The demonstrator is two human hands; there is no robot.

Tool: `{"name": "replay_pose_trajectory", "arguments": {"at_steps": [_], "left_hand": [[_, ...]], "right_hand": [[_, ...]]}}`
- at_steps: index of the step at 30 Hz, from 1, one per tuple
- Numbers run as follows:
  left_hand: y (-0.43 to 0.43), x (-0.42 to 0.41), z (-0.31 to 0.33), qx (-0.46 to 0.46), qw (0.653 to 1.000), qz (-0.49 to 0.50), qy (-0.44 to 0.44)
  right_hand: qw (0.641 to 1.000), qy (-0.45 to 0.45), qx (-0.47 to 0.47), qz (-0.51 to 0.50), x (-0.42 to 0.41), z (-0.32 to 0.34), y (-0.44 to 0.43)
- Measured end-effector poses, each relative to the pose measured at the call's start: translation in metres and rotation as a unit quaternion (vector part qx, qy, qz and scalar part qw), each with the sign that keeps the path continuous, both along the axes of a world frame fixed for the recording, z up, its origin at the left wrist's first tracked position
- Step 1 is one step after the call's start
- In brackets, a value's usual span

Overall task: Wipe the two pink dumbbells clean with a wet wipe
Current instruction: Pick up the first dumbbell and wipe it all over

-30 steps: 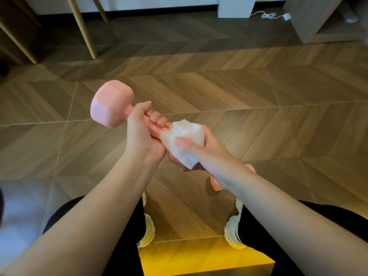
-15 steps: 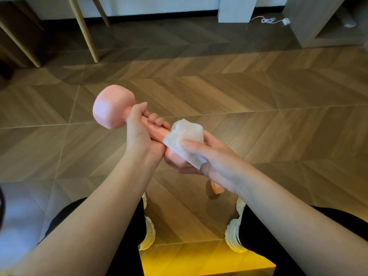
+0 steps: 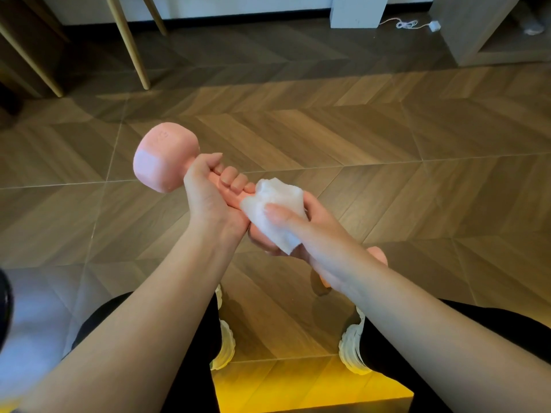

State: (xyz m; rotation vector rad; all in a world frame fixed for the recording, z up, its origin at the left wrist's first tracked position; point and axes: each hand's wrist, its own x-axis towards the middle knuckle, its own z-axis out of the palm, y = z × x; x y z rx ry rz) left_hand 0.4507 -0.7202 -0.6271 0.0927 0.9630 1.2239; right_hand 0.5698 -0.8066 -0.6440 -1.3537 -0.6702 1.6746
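Observation:
My left hand (image 3: 210,201) grips the handle of a pink dumbbell (image 3: 162,158), held in the air with its far head pointing up and left. My right hand (image 3: 301,231) wraps a white wet wipe (image 3: 275,210) around the near end of the same dumbbell, thumb pressing on top of the wipe. That near head is mostly hidden by the wipe and my fingers. The second pink dumbbell (image 3: 377,254) lies on the floor below my right wrist, and only small parts of it show.
I sit above a herringbone wood floor (image 3: 357,150), with my knees and white shoes (image 3: 353,341) below. Wooden furniture legs (image 3: 128,43) stand at the back left. A white post (image 3: 356,10), a charger cable (image 3: 408,24) and a grey cabinet (image 3: 465,28) are at the back right.
My right hand has slid the wipe back and forth along the near end of the dumbbell, now covering the handle's end again. The dumbbell stays held at nearly the same tilt.

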Motion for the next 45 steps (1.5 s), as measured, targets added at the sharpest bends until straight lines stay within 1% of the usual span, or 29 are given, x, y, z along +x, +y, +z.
{"name": "replay_pose_trajectory", "arguments": {"at_steps": [2,4,6,8,9,11,14,16,20,24,26,30,34,38,40,43,45], "left_hand": [[-0.001,0.002,0.000,0.003,1.000,-0.002,-0.010],[-0.001,0.002,-0.001,0.004,1.000,-0.009,-0.014],[0.000,0.002,0.000,0.003,1.000,-0.013,-0.015],[0.000,0.000,0.000,0.004,1.000,-0.013,-0.014],[0.000,-0.001,0.000,0.006,1.000,-0.013,-0.012],[-0.001,-0.002,0.000,0.008,1.000,-0.015,-0.009],[-0.002,0.000,-0.001,0.009,1.000,-0.021,-0.017],[-0.002,0.002,-0.001,0.016,0.999,-0.026,-0.020],[0.000,0.005,-0.002,0.017,0.999,-0.044,-0.021],[0.002,-0.001,-0.004,0.005,0.999,-0.039,-0.022],[0.002,-0.004,-0.004,0.001,0.999,-0.035,-0.024],[0.000,-0.004,-0.006,-0.006,0.999,-0.034,-0.026],[0.001,-0.001,-0.006,-0.005,0.999,-0.045,-0.026],[0.002,-0.002,-0.005,-0.001,0.998,-0.050,-0.023],[0.001,-0.003,-0.006,-0.001,0.999,-0.050,-0.020],[-0.002,-0.001,-0.008,-0.011,0.998,-0.044,-0.031],[-0.003,0.002,-0.008,-0.009,0.998,-0.046,-0.032]], "right_hand": [[1.000,0.001,-0.014,-0.015,-0.001,0.001,0.001],[0.999,0.021,-0.042,0.010,0.003,0.004,0.002],[0.995,0.066,-0.060,0.041,0.008,0.005,0.001],[0.991,0.116,-0.048,0.055,0.012,0.005,-0.003],[0.990,0.125,-0.037,0.060,0.012,0.004,-0.004],[0.993,0.099,-0.022,0.060,0.010,0.002,-0.006],[0.998,0.043,-0.030,0.025,0.002,0.000,-0.003],[0.999,0.031,-0.031,0.013,-0.001,0.001,-0.001],[0.997,0.065,-0.040,0.017,0.006,0.002,-0.001],[0.991,0.119,-0.008,0.065,0.015,0.000,-0.006],[0.992,0.100,-0.011,0.071,0.014,0.000,-0.006],[0.998,0.044,-0.041,0.030,0.002,-0.002,-0.003],[0.997,0.056,-0.048,0.018,0.002,-0.002,-0.001],[0.990,0.114,-0.021,0.074,0.015,-0.001,-0.004],[0.992,0.103,-0.020,0.076,0.016,-0.001,-0.006],[0.996,0.059,-0.047,0.047,0.009,-0.003,-0.005],[0.995,0.063,-0.064,0.039,0.005,-0.002,-0.002]]}}
